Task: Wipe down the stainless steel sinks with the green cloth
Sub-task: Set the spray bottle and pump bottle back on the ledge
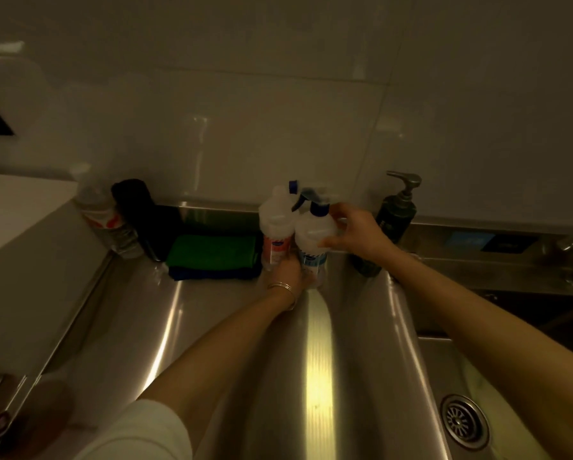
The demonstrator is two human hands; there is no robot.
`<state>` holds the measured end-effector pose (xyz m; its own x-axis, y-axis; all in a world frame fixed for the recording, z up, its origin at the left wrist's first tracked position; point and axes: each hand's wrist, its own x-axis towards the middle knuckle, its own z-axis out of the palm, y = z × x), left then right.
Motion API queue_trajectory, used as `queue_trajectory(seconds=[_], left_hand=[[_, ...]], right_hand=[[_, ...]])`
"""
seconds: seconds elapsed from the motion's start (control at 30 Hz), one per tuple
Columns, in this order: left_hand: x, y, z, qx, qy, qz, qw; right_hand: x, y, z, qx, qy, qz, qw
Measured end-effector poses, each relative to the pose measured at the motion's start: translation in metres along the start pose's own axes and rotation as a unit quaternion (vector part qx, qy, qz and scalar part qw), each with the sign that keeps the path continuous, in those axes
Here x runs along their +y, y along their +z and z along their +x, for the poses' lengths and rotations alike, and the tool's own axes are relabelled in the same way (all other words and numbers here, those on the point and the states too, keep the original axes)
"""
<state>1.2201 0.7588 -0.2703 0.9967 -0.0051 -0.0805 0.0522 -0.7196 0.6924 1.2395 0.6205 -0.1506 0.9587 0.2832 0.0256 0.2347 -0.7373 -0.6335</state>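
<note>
Both hands are holding the spray bottle with the blue label — the right hand is curling round its top, and the left hand is gripping it down low. The green cloth is lying folded on the counter, just left of the bottles, and nobody is touching it. The sink is sitting on the right — the wiping is probably not starting yet.

No lettering I can read anywhere. The spray bottle I hold carries a blue-and-white label, print blurred. Just left of it, a second spray bottle has an orange-pink label, likewise illegible. Right of it, the dark pump bottle shows faint, unreadable marks.
</note>
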Motion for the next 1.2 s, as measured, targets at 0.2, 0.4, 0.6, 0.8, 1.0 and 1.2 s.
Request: queue_trajectory(seconds=[0.2,0.4,0.6,0.8,1.0,1.2], left_hand=[[-0.013,-0.002,0.008,-0.041,-0.019,0.151,0.987],[-0.004,-0.005,0.016,-0.043,0.005,0.155,0.987],[-0.005,-0.014,0.016,-0.033,0.019,0.19,0.981],[0.026,-0.036,-0.012,-0.065,0.133,0.289,0.946],[0.097,-0.028,-0.04,-0.079,0.263,0.352,0.895],[0.215,0.016,-0.073,-0.037,0.387,0.367,0.845]], right_hand=[[0.002,0.004,0.017,0.005,0.01,-0.003,1.0],[0.003,0.005,0.029,0.004,0.007,0.013,1.0],[0.003,0.006,0.029,-0.002,-0.015,-0.011,1.0],[0.012,-0.002,-0.015,0.026,-0.011,-0.107,0.994],[0.052,-0.05,-0.108,0.101,-0.021,-0.304,0.947],[0.099,-0.142,-0.224,0.126,0.157,-0.399,0.895]])
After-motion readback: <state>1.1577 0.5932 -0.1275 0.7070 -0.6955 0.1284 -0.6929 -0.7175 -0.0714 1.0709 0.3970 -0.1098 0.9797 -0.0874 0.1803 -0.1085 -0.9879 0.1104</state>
